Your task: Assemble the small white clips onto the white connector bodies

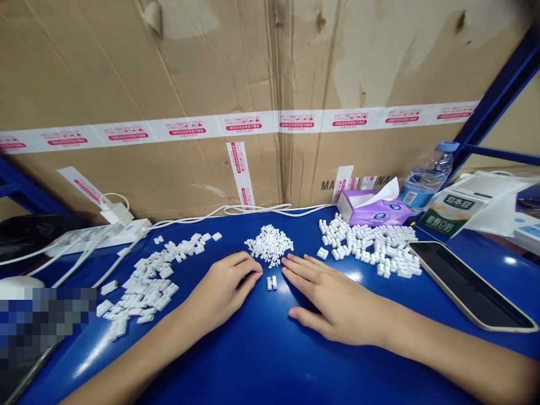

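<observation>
Through my camera I see a glossy blue table (pixel 236 360). It carries, at the frame's centre, a heap of tiny white parts (pixel 270 244), with one bigger white piece (pixel 272 283) just below; at left, flat white pieces (pixel 147 287) and a power strip (pixel 82 239); at right, white blocks (pixel 379 247), a tissue box (pixel 377 214), a phone (pixel 472 287).

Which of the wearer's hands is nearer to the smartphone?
Right. The right hand is to the left of the smartphone; the left hand is farther left, on the far side of the lone white connector.
</observation>
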{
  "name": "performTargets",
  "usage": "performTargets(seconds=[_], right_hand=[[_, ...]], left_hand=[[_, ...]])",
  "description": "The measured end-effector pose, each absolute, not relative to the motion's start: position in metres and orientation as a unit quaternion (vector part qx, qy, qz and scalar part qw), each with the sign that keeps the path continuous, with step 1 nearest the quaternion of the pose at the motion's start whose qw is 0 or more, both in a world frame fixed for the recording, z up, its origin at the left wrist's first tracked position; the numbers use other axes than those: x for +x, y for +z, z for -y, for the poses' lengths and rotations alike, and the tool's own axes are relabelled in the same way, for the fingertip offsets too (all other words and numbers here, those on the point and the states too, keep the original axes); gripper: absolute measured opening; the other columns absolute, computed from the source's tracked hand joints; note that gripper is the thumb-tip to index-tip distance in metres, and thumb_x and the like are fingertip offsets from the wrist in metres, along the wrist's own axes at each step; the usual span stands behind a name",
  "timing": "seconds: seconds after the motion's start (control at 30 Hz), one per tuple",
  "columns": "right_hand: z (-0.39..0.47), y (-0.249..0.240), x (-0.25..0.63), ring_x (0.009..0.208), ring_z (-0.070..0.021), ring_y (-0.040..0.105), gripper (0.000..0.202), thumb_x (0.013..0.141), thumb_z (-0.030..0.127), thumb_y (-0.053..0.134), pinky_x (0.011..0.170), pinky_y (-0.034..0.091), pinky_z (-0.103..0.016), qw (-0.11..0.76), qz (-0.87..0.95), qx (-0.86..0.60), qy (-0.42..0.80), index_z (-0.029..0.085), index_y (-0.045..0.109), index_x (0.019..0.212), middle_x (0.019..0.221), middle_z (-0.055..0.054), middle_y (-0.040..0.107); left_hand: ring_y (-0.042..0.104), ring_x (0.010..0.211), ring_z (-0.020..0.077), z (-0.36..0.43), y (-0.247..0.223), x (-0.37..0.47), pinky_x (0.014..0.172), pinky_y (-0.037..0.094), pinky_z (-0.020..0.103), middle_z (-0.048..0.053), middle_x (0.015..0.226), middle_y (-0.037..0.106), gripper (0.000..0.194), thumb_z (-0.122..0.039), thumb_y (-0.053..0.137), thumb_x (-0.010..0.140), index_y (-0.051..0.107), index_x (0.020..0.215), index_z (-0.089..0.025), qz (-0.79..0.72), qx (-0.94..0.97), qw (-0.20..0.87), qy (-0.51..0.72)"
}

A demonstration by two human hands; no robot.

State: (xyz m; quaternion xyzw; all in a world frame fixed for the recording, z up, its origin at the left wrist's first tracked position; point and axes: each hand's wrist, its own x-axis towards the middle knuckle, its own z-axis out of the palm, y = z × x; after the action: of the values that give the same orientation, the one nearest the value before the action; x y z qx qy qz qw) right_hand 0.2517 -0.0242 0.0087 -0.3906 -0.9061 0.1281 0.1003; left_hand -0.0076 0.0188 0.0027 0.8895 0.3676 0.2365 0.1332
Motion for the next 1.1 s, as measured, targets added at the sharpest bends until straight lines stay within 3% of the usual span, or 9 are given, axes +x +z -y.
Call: performTargets(seconds=[0.33, 0.77, 1.1], right_hand=[[0.027, 0.012, 0.246, 0.149, -0.0373, 0.035, 0.067, 0.095, 0.052, 0.057, 0.119, 0.029, -0.064, 0.13, 0.902, -0.39, 0.131, 0.024, 0.044, 0.155, 0.159, -0.011, 0.045], [0.028, 0.011, 0.247, 0.149, -0.0385, 0.035, 0.068, 0.095, 0.051, 0.058, 0.119, 0.028, -0.065, 0.132, 0.901, -0.39, 0.135, 0.023, 0.043, 0.155, 0.158, -0.014, 0.046], [0.028, 0.012, 0.248, 0.149, -0.0378, 0.035, 0.067, 0.097, 0.052, 0.054, 0.12, 0.028, -0.063, 0.123, 0.903, -0.39, 0.133, 0.024, 0.042, 0.156, 0.159, -0.013, 0.045]], left_hand=[[0.061, 0.074, 0.0123, -0.008, 0.003, 0.002, 0.071, 0.048, 0.025, -0.001, 0.089, 0.067, 0.013, -0.016, 0.055, 0.099, 0.067, 0.098, -0.022, -0.351, 0.869, 0.173, 0.302], [0.066, 0.075, 0.0144, -0.008, 0.0, 0.003, 0.068, 0.051, 0.026, 0.001, 0.087, 0.072, 0.016, -0.02, 0.059, 0.098, 0.074, 0.095, -0.022, -0.344, 0.862, 0.204, 0.31], [0.067, 0.081, 0.015, -0.008, 0.004, 0.001, 0.075, 0.053, 0.027, 0.003, 0.093, 0.072, 0.017, -0.018, 0.057, 0.099, 0.074, 0.095, -0.022, -0.32, 0.877, 0.193, 0.301]])
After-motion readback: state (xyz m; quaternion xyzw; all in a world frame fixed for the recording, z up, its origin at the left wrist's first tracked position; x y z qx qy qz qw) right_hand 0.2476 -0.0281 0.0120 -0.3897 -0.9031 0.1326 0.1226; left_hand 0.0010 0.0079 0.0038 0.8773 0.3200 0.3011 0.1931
